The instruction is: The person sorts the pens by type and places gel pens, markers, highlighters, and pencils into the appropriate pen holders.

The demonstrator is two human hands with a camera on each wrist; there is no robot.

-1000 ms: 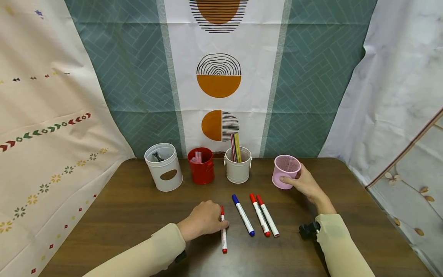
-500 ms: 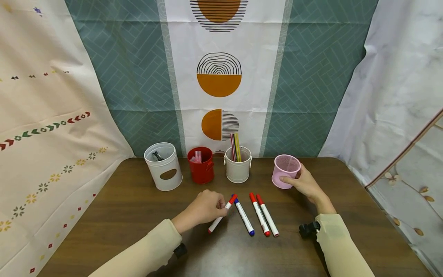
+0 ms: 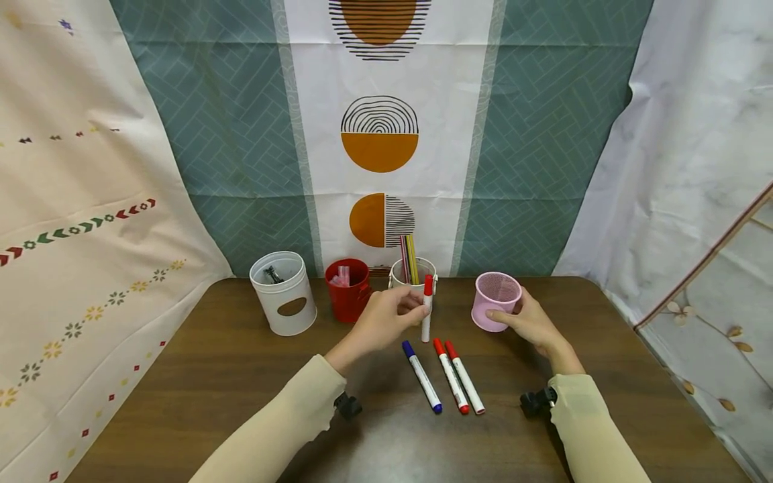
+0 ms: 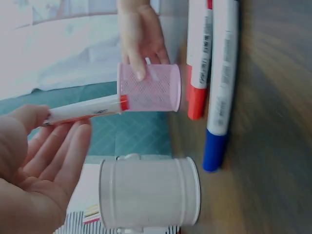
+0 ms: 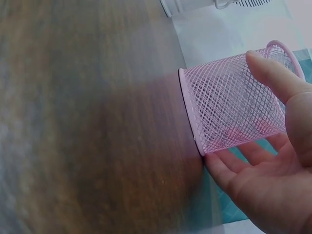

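My left hand (image 3: 386,316) pinches a red-capped white marker (image 3: 426,312) between thumb and fingers, held upright above the table in front of the cream bucket (image 3: 395,276). In the left wrist view the marker (image 4: 87,109) lines up with the pink mesh cup (image 4: 148,87) behind it; a gap between them cannot be judged there. My right hand (image 3: 536,329) grips that pink mesh pen cup (image 3: 488,310), which stands upright on the table. The right wrist view shows the thumb and fingers round the cup's mesh wall (image 5: 229,102). Through the mesh I make out no contents.
On the table lie a blue-capped marker (image 3: 423,377) and two red markers, one (image 3: 451,376) beside the other (image 3: 466,377). Along the back stand a white canister (image 3: 284,302) with dark items inside and a red bucket (image 3: 347,302) with pinkish pieces. Colored sticks (image 3: 409,258) rise from the cream bucket.
My left hand has lifted the red marker off the table, turned it cap up and carried it forward and right. The right hand has stayed on the pink cup.
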